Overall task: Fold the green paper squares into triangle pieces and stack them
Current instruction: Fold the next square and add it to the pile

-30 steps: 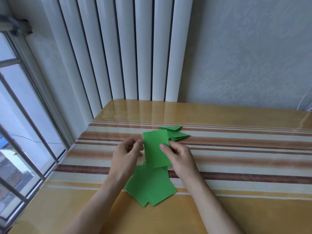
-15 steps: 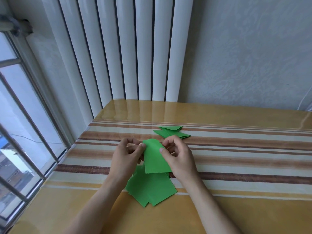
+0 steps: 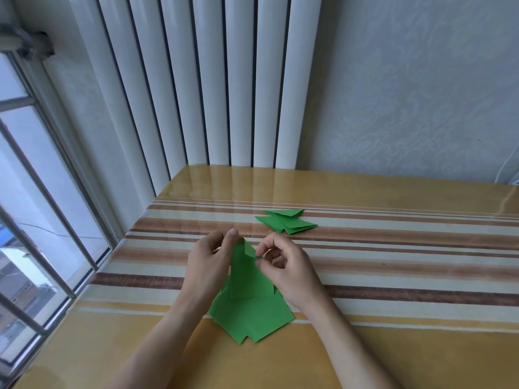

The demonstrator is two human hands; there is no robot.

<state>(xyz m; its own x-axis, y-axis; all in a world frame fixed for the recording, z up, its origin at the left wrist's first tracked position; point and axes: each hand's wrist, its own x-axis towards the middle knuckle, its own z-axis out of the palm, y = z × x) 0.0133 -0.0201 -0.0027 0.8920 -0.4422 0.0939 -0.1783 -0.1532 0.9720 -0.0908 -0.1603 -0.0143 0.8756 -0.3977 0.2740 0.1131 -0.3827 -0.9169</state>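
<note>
While our left hand (image 3: 209, 265) and right hand (image 3: 283, 265) both pinch the green sheet (image 3: 250, 276) above the unfolded pile (image 3: 250, 318) near the table's front edge, we should match corners before creasing; finished triangles (image 3: 286, 221) sit mid-table

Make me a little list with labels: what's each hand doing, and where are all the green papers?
left hand: pinches the top of the paper being folded
right hand: pinches the same paper's right edge
unfolded squares: loose pile on the table, under the hands
folded triangles: small stack farther back, on the stripes
behind the table: white radiator
</note>
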